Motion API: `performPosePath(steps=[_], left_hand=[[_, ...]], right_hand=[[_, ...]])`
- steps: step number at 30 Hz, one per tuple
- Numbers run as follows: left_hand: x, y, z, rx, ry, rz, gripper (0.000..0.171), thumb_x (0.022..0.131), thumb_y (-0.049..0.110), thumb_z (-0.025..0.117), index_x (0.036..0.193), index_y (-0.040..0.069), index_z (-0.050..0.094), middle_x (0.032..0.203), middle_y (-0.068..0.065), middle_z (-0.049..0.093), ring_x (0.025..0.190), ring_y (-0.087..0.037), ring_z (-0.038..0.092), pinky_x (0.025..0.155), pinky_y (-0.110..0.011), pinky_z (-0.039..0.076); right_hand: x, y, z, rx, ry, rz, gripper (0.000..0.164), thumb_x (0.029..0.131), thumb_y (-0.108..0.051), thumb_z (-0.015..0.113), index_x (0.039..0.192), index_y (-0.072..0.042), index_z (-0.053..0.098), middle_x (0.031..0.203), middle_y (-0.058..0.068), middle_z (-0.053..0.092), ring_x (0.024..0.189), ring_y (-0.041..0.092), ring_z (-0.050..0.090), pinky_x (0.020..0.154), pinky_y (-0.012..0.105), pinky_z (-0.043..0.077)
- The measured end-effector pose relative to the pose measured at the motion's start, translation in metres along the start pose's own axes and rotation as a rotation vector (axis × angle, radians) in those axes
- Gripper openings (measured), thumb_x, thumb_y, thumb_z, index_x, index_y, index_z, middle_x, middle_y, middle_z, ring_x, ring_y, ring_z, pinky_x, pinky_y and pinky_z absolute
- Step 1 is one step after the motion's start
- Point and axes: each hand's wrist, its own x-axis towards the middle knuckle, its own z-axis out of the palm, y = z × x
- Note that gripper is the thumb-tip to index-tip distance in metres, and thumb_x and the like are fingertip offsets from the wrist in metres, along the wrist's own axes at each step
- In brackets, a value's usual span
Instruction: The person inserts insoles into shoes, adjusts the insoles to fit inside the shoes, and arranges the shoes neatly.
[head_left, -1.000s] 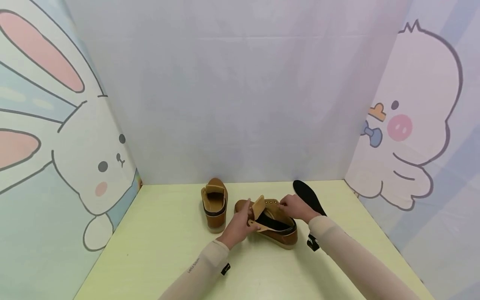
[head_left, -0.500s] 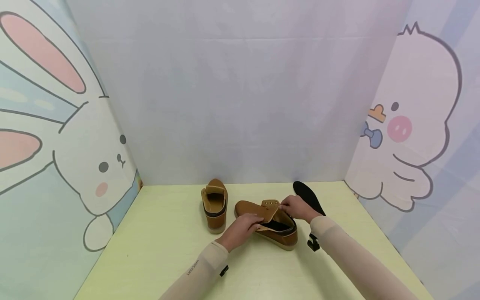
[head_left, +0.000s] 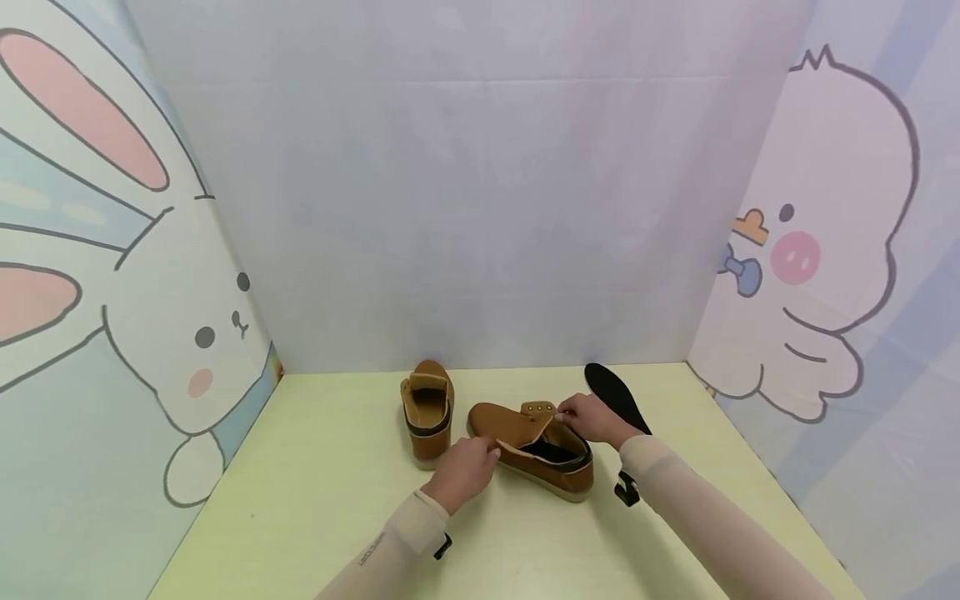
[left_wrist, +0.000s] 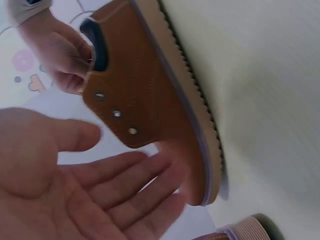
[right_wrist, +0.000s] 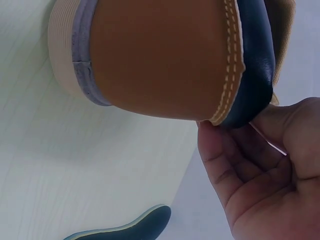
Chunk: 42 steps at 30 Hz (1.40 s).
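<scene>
A brown lace-less shoe point(head_left: 542, 472) with a tan sole and a black padded collar sits in front of me, toe pointing left. Black lining or an insole point(head_left: 553, 452) shows inside it. Its tongue point(head_left: 534, 427) lies down over the opening. My right hand point(head_left: 592, 418) pinches the far side of the collar between thumb and fingers. Beside the near eyelet flap point(left_wrist: 116, 114) is my left hand point(head_left: 462, 468); the left wrist view shows its fingers loosely extended, overlapping the front of the shoe, thumb apart from them.
The matching brown shoe point(head_left: 431, 447) stands to the left, toe away from me. A black insole point(head_left: 615, 393) lies at the back right of the pale table point(head_left: 322, 500), partly behind my right hand. Cartoon-printed curtains point(head_left: 480, 233) enclose the table.
My left hand has pushed the raised tongue down over the opening, then moved back left to the near flap. My right hand keeps its hold on the far collar.
</scene>
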Motion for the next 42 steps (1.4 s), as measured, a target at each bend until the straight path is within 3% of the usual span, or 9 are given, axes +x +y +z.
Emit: performPosePath(steps=[3, 7, 9, 15, 24, 29, 32, 35, 42], left_hand=[[-0.003, 0.006, -0.002, -0.047, -0.064, -0.003, 0.021, 0.102, 0.021, 0.062, 0.106, 0.004, 0.074, 0.087, -0.006, 0.072, 0.072, -0.019, 0.065, 0.06, -0.035, 0.051], [-0.002, 0.011, 0.0, -0.053, -0.073, 0.066, 0.03, 0.1, 0.021, 0.065, 0.124, 0.003, 0.07, 0.12, -0.01, 0.071, 0.103, -0.024, 0.069, 0.083, -0.039, 0.056], [0.001, 0.011, 0.003, -0.048, -0.064, 0.078, 0.033, 0.1, 0.021, 0.066, 0.128, 0.002, 0.067, 0.127, -0.012, 0.067, 0.11, -0.026, 0.067, 0.089, -0.041, 0.055], [0.008, 0.011, 0.011, -0.011, -0.038, 0.102, 0.036, 0.1, 0.021, 0.066, 0.131, 0.002, 0.062, 0.129, -0.012, 0.065, 0.116, -0.025, 0.064, 0.092, -0.04, 0.054], [0.005, 0.018, 0.017, 0.001, -0.048, 0.086, 0.048, 0.1, 0.021, 0.066, 0.139, -0.005, 0.056, 0.138, -0.019, 0.058, 0.126, -0.032, 0.058, 0.1, -0.045, 0.05], [0.001, 0.023, 0.022, -0.092, -0.074, 0.046, 0.063, 0.1, 0.028, 0.066, 0.147, -0.009, 0.045, 0.149, -0.025, 0.046, 0.134, -0.038, 0.05, 0.105, -0.05, 0.045], [0.001, 0.021, 0.024, -0.176, -0.078, 0.029, 0.073, 0.102, 0.034, 0.062, 0.151, -0.012, 0.034, 0.155, -0.028, 0.036, 0.139, -0.04, 0.043, 0.109, -0.052, 0.041], [0.006, 0.017, 0.026, -0.279, -0.058, 0.013, 0.075, 0.104, 0.033, 0.059, 0.153, -0.015, 0.027, 0.157, -0.032, 0.029, 0.143, -0.043, 0.036, 0.112, -0.054, 0.036], [0.027, 0.009, 0.024, -0.433, 0.047, -0.031, 0.072, 0.103, 0.025, 0.06, 0.151, -0.016, 0.026, 0.15, -0.035, 0.037, 0.138, -0.045, 0.04, 0.109, -0.058, 0.038]], right_hand=[[-0.002, 0.0, -0.001, -0.019, 0.012, 0.012, 0.019, 0.102, -0.012, 0.061, 0.088, -0.007, 0.073, 0.072, -0.003, 0.061, 0.055, 0.008, 0.043, 0.057, 0.028, 0.038], [-0.004, 0.0, -0.001, -0.015, 0.014, 0.017, 0.018, 0.102, -0.012, 0.061, 0.091, -0.007, 0.074, 0.074, -0.003, 0.062, 0.056, 0.008, 0.043, 0.058, 0.028, 0.038], [-0.004, -0.001, -0.001, -0.01, 0.01, 0.005, 0.019, 0.102, -0.012, 0.061, 0.09, -0.007, 0.073, 0.07, -0.004, 0.058, 0.055, 0.008, 0.042, 0.057, 0.028, 0.038], [-0.004, -0.002, -0.001, -0.022, 0.02, -0.03, 0.022, 0.102, -0.011, 0.062, 0.082, -0.008, 0.071, 0.062, -0.008, 0.048, 0.054, 0.006, 0.039, 0.055, 0.026, 0.035], [-0.005, -0.004, -0.002, -0.005, 0.02, -0.012, 0.021, 0.102, -0.011, 0.062, 0.085, -0.008, 0.074, 0.065, -0.005, 0.055, 0.055, 0.008, 0.042, 0.056, 0.027, 0.037], [-0.006, -0.008, 0.0, 0.029, 0.025, 0.011, 0.023, 0.102, -0.008, 0.061, 0.082, -0.006, 0.071, 0.063, -0.005, 0.052, 0.053, 0.009, 0.042, 0.056, 0.028, 0.038], [-0.006, -0.011, 0.004, 0.095, 0.008, 0.041, 0.025, 0.103, -0.007, 0.058, 0.08, -0.004, 0.069, 0.062, -0.003, 0.051, 0.053, 0.01, 0.048, 0.053, 0.028, 0.046], [-0.008, -0.016, 0.009, 0.199, -0.019, 0.109, 0.024, 0.104, -0.007, 0.056, 0.085, -0.004, 0.071, 0.068, 0.001, 0.06, 0.058, 0.012, 0.059, 0.057, 0.032, 0.056], [-0.009, -0.036, 0.019, 0.393, -0.01, 0.218, 0.022, 0.102, -0.006, 0.054, 0.101, 0.001, 0.076, 0.085, 0.008, 0.072, 0.072, 0.019, 0.072, 0.069, 0.039, 0.061]])
